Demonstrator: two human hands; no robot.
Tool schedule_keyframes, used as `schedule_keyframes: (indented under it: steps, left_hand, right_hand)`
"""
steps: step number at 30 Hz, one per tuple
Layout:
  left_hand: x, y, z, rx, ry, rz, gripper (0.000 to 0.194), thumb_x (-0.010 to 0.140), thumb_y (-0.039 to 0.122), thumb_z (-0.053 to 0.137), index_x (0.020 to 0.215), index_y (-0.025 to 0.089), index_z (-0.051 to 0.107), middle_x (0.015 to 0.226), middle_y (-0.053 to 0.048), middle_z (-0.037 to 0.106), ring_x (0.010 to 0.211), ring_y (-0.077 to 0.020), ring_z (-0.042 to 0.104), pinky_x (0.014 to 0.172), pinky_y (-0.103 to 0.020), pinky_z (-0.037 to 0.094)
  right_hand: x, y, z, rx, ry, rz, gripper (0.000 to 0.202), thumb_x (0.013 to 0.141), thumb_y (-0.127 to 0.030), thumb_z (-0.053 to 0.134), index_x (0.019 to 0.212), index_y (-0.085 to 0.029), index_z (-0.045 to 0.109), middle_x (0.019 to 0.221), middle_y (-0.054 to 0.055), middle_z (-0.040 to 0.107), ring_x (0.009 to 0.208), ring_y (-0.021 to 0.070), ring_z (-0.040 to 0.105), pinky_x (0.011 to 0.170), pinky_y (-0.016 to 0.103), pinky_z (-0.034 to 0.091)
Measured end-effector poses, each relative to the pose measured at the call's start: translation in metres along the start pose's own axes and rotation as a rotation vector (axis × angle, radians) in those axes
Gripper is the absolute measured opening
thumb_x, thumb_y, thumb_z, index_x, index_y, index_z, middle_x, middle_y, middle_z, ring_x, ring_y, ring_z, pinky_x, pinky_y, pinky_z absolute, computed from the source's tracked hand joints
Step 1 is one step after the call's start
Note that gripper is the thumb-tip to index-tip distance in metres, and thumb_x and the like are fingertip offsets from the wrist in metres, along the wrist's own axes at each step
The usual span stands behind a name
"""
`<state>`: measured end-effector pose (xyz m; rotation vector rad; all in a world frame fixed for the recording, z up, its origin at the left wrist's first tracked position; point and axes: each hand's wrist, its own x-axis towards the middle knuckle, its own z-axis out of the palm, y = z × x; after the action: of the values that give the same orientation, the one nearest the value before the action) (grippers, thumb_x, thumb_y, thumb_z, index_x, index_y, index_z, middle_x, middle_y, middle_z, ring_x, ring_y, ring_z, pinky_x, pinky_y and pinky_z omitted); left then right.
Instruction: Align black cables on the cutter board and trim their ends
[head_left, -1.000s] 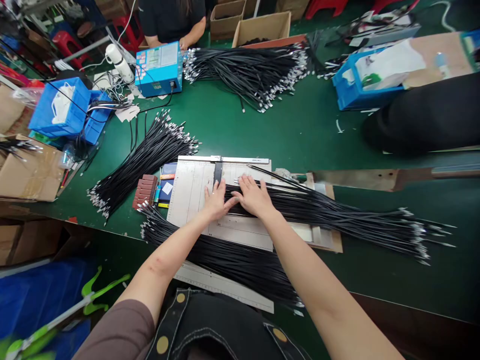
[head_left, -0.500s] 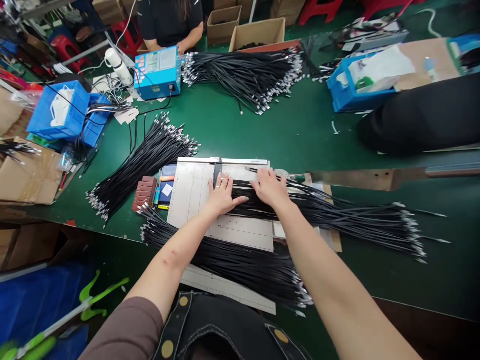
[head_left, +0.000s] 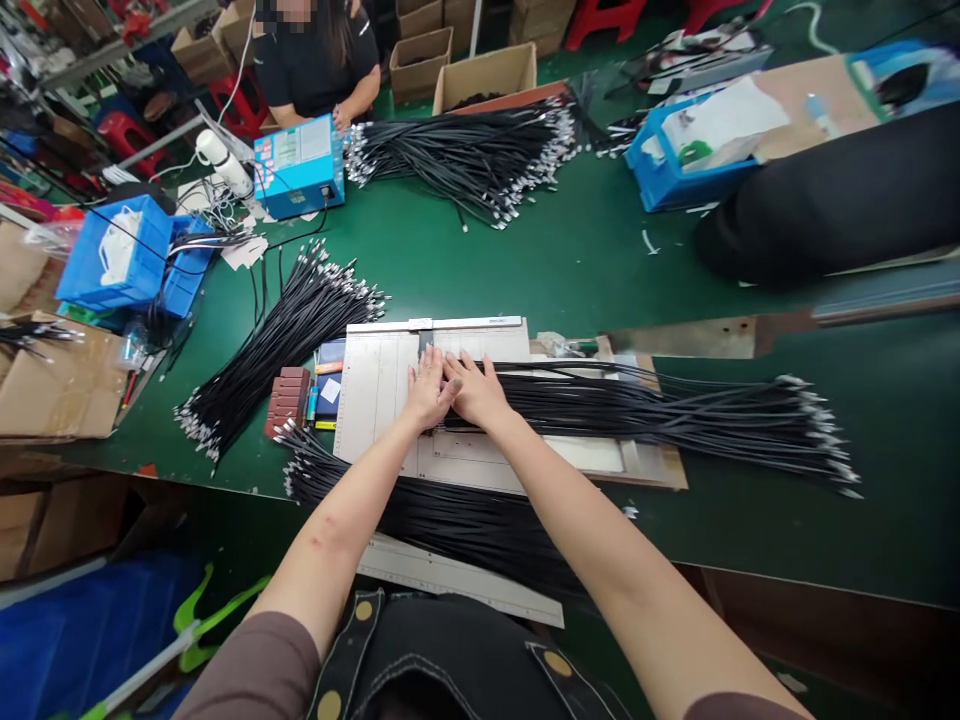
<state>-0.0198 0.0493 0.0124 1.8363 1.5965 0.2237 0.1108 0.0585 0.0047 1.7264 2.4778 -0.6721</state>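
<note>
A bundle of black cables point(head_left: 570, 400) with silver tips lies across the paper cutter board point(head_left: 375, 390), its tipped ends off to the right. My left hand point(head_left: 429, 392) lies on the bundle's left end by the dark stop bar, fingers extended. Right beside it, my right hand point(head_left: 474, 390) is spread flat on the cables, its fingertips near the left thumb. A second cable bundle point(head_left: 465, 520) rests along the near edge of the board, partly under my forearms. The long cutter blade point(head_left: 690, 338) sticks out to the right behind the cables.
More cable bundles lie at the left point(head_left: 285, 340) and far side point(head_left: 457, 145). Around them are a blue machine point(head_left: 300, 165), blue bins point(head_left: 116, 255), point(head_left: 697, 165), brown blocks point(head_left: 287, 402) and a black roll point(head_left: 832, 210). A person point(head_left: 319, 65) sits across the table.
My right hand has slid left along the cables to beside my left hand. The camera view has shifted slightly.
</note>
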Motion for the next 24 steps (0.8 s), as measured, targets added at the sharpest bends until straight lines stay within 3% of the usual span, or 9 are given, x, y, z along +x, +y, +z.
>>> schedule_keyframes:
  steps: [2,4,7,10,13,17,21,24]
  left_hand:
    - [0.004,0.005,-0.003,0.18,-0.059,0.032,0.079,0.099,0.066,0.022,0.162,0.019,0.018,0.17,-0.009,0.012,0.157,-0.0238,0.006,0.126,-0.052,0.003]
    - [0.005,0.011,-0.004,0.334,-0.059,0.05,0.082,0.097,0.069,0.024,0.161,0.017,0.023,0.168,-0.009,0.02,0.157,-0.0281,0.01,0.125,-0.056,0.003]
    - [0.003,0.018,-0.001,0.48,0.001,0.026,0.086,0.094,0.074,0.023,0.159,0.017,0.029,0.167,-0.008,0.025,0.156,-0.0329,0.015,0.124,-0.06,0.003]
    - [-0.002,0.022,0.005,0.544,0.04,-0.02,0.087,0.093,0.076,0.021,0.159,0.018,0.031,0.166,-0.008,0.027,0.155,-0.0354,0.018,0.124,-0.063,0.006]
    - [-0.006,0.026,0.01,0.575,0.069,-0.048,0.09,0.093,0.076,0.021,0.159,0.016,0.031,0.166,-0.011,0.027,0.154,-0.0365,0.02,0.123,-0.064,0.009]
    - [-0.008,0.033,0.017,0.62,0.119,-0.022,0.095,0.091,0.078,0.026,0.158,0.009,0.03,0.167,-0.018,0.02,0.154,-0.0383,0.017,0.122,-0.065,0.011]
    - [-0.008,0.04,0.031,0.649,0.095,0.158,0.092,0.091,0.076,0.032,0.159,0.015,0.027,0.168,-0.013,0.02,0.155,-0.034,0.018,0.124,-0.06,0.009]
    - [-0.008,0.041,0.041,0.649,0.116,0.171,0.09,0.092,0.075,0.035,0.159,0.015,0.03,0.167,-0.013,0.025,0.154,-0.0337,0.022,0.125,-0.058,0.011]
  right_hand:
    - [-0.006,0.011,-0.003,0.022,0.022,0.032,0.061,0.1,-0.035,0.03,0.159,-0.018,0.03,0.165,0.007,0.026,0.152,0.0274,0.023,0.123,0.057,0.016]
    - [-0.02,0.034,-0.007,0.016,0.122,0.145,0.061,0.101,-0.037,0.027,0.158,-0.014,0.03,0.165,0.012,0.025,0.151,0.0284,0.025,0.122,0.058,0.018]
    - [-0.052,0.075,-0.007,-0.03,0.271,0.379,0.063,0.102,-0.044,0.025,0.153,-0.01,0.039,0.16,0.018,0.034,0.148,0.0353,0.029,0.117,0.066,0.021]
    - [-0.083,0.1,0.002,-0.063,0.309,0.41,0.062,0.102,-0.047,0.024,0.149,-0.013,0.046,0.156,0.015,0.043,0.145,0.0362,0.031,0.114,0.069,0.021]
    - [-0.095,0.103,0.015,-0.076,0.366,0.391,0.062,0.102,-0.049,0.025,0.15,-0.013,0.045,0.155,0.014,0.044,0.144,0.0351,0.032,0.116,0.067,0.02]
    - [-0.09,0.099,0.025,-0.071,0.469,0.38,0.062,0.102,-0.048,0.03,0.149,-0.011,0.046,0.154,0.015,0.045,0.145,0.0367,0.031,0.116,0.068,0.015]
    - [-0.082,0.095,0.022,-0.014,0.516,0.357,0.06,0.101,-0.047,0.037,0.146,-0.01,0.05,0.152,0.016,0.048,0.144,0.0386,0.033,0.117,0.068,0.014]
    - [-0.084,0.095,0.013,0.156,0.564,0.331,0.056,0.099,-0.044,0.045,0.141,-0.009,0.055,0.151,0.017,0.048,0.145,0.0385,0.034,0.119,0.069,0.01]
